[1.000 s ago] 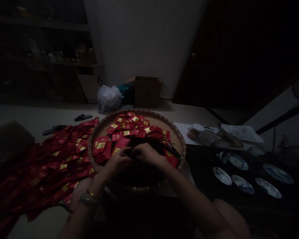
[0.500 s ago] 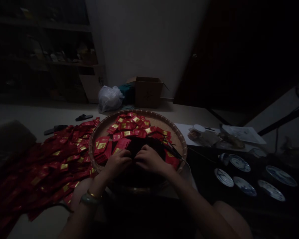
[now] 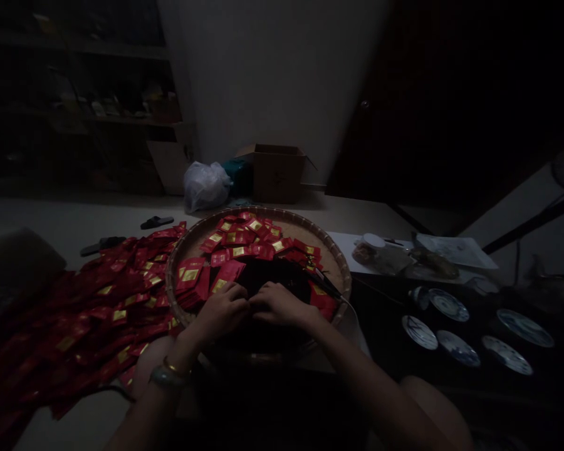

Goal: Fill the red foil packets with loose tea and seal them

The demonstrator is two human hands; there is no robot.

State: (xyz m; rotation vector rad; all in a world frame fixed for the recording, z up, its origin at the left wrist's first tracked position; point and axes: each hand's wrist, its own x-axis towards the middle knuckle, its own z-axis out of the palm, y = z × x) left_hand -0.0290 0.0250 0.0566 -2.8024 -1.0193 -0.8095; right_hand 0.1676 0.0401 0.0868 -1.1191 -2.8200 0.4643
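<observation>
Dark dried leaves [image 3: 277,274] heaped in a round bamboo tray [image 3: 331,260], left hand [image 3: 220,311] and right hand [image 3: 279,305] half-curled on them, any grip impossible to tell, red gold-labelled sachets [image 3: 230,241] crowding around and spilling beyond the rim.

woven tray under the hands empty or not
Not empty: the round woven tray holds many red packets with gold labels and a dark heap.

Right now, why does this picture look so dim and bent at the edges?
In the head view, the whole frame is underexposed: the left hand and right hand sit in deep shadow over the round woven bamboo tray, only the pale wall looks bright, and wide-lens distortion bends the edges.
</observation>
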